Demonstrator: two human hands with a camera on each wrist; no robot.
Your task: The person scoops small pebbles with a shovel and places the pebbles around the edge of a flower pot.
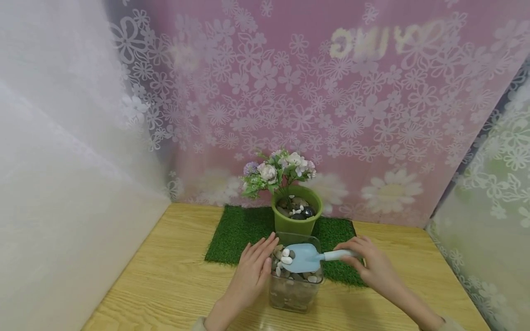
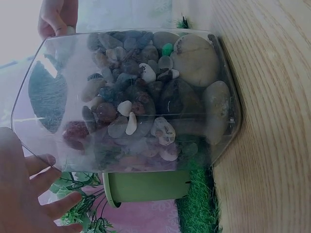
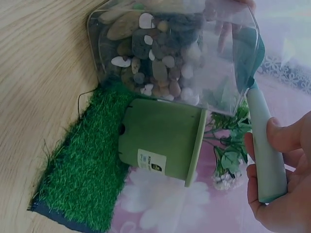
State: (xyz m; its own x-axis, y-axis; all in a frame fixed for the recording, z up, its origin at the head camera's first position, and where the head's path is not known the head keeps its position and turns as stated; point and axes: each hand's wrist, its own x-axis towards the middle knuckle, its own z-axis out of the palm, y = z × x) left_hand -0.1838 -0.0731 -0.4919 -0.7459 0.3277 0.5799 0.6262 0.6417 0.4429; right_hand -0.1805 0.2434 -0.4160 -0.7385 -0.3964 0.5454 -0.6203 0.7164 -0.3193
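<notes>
A clear container (image 1: 295, 294) of mixed pebbles stands in front of the green pot. My right hand (image 1: 374, 264) pinches the pale handle of a light blue trowel (image 1: 304, 258), whose blade is over the container's mouth with a few white and grey pebbles at its tip. In the right wrist view, my right hand (image 3: 286, 170) has thumb and fingers round the handle (image 3: 266, 145). My left hand (image 1: 251, 271) rests at the container's left rim, fingers extended. The left wrist view shows my left hand (image 2: 29, 189) with spread fingers beside the container (image 2: 146, 102).
Behind the container, a green pot (image 1: 296, 226) holds stones and artificial flowers (image 1: 281, 171). Artificial grass (image 1: 244, 234) lies on the wooden table (image 1: 153, 276). A pink floral curtain (image 1: 265, 92) hangs behind, with pale sheets at both sides.
</notes>
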